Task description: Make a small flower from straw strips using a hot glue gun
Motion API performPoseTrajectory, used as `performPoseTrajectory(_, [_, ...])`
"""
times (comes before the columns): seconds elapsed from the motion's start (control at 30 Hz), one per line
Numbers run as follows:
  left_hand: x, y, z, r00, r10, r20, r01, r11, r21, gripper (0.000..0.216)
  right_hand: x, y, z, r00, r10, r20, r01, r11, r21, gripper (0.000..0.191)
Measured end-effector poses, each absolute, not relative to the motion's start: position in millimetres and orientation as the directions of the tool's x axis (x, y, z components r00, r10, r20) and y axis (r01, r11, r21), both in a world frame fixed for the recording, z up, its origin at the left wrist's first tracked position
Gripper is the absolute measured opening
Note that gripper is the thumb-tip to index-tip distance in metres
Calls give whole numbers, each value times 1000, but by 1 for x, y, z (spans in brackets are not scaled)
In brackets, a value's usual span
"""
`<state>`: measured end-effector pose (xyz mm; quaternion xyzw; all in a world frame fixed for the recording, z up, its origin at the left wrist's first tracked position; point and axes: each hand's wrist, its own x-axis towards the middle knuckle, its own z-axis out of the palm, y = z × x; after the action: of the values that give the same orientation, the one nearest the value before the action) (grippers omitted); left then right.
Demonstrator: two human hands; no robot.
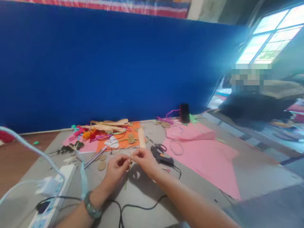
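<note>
My left hand (116, 171) and my right hand (145, 161) meet over the table, fingertips pinched together. Between them is a small, thin tan-green piece, too blurred to name. A short green strip (125, 185) shows just below the fingers. On my left wrist is a dark green bangle (92, 205). Right behind my right hand lie a black glue gun (163, 159) and black-handled scissors (161, 147). Pale wooden sticks (141, 136) stand out beyond my fingers. Round tan discs (101, 166) rest beside my left hand.
A white power strip (64, 177) with plugs and cords is at the left. Black cable (142, 207) crosses the near table. Pink sheets (204, 158), an orange sheet (118, 144), colourful pipe cleaners (89, 134) and a black phone-like object (184, 113) lie around. A blue partition (118, 63) rises behind; a blurred person sits right.
</note>
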<state>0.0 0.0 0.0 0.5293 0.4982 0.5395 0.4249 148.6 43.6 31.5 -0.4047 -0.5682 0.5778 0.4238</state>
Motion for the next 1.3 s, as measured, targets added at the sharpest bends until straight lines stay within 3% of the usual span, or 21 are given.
performPoseTrajectory(0.37, [0, 2, 8, -121, 991, 50, -67, -58, 996, 26, 151, 43, 36, -356, 934, -45, -44, -65, -997, 14])
performPoseTrajectory(1.03, [6, 1, 9, -82, 996, -16, -195, 0, 981, 23, 152, 42, 35, -319, 947, 29, 30, 40, -999, 10])
performPoseTrajectory(1.3, [6, 1, 10, -56, 990, -128, -278, 108, 954, 18, 153, 44, 32, -390, 921, 10, -102, -33, -994, 16])
